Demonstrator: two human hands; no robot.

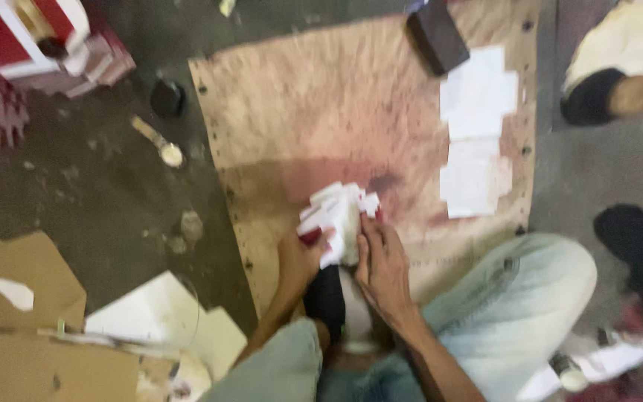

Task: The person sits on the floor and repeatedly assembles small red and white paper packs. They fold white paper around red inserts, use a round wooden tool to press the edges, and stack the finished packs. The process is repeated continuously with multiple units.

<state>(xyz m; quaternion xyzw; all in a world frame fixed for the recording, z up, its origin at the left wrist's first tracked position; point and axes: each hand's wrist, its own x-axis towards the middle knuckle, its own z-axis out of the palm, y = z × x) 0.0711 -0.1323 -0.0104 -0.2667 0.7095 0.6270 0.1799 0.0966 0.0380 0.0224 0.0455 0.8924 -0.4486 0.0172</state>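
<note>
1. Head view looks down at the left hand (301, 257) and right hand (381, 264), both clasped on a folded white card piece (340, 212) with red on its underside.
2. Left hand's thumb presses the piece's lower left edge; right hand's fingers (372, 231) lie along its right side.
3. That card piece sits over the near edge of a stained plywood board (299, 112) lying on the floor (98, 171).
4. Farther right on the board, flat white card blanks (476, 134) lie in a row, well apart from the hands, with a dark block (437, 33) just beyond them.
5. Pale jeans (515, 298) of the person frame the hands below.
6. Left of the board lie a small brush (156, 141), a dark lid (167, 97) and brown cardboard sheets (24, 283).
</note>
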